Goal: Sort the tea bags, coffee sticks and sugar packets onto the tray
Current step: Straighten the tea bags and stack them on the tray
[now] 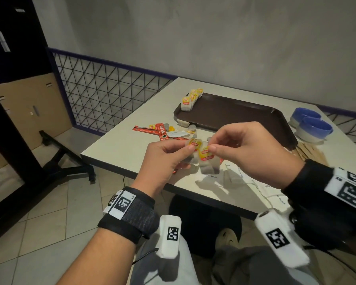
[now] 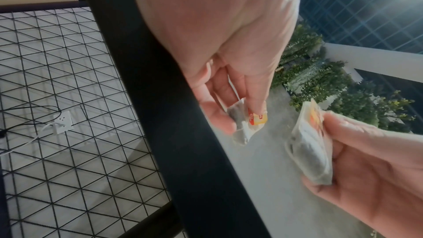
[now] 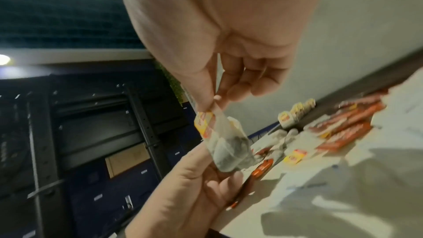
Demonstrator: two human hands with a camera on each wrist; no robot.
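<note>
Both hands hover over the table's near edge, each holding a tea bag with a yellow and red tag. My left hand [image 1: 188, 154] grips one tea bag [image 1: 194, 144] between thumb and curled fingers; the left wrist view shows that tea bag [image 2: 240, 133] too. My right hand [image 1: 212, 145] pinches the second tea bag [image 1: 207, 161] by its top, so the bag [image 3: 228, 147] hangs down. A brown tray [image 1: 238, 115] lies beyond, with a row of tea bags [image 1: 190, 98] along its far left corner. Red coffee sticks [image 1: 160, 130] and white sugar packets [image 1: 177, 134] lie loose left of the tray.
Two blue bowls [image 1: 312, 124] stand right of the tray, with wooden stirrers [image 1: 311, 153] in front of them. More white sugar packets [image 1: 245, 178] lie on the table under my right hand. A black wire-mesh fence [image 1: 111, 93] runs along the left.
</note>
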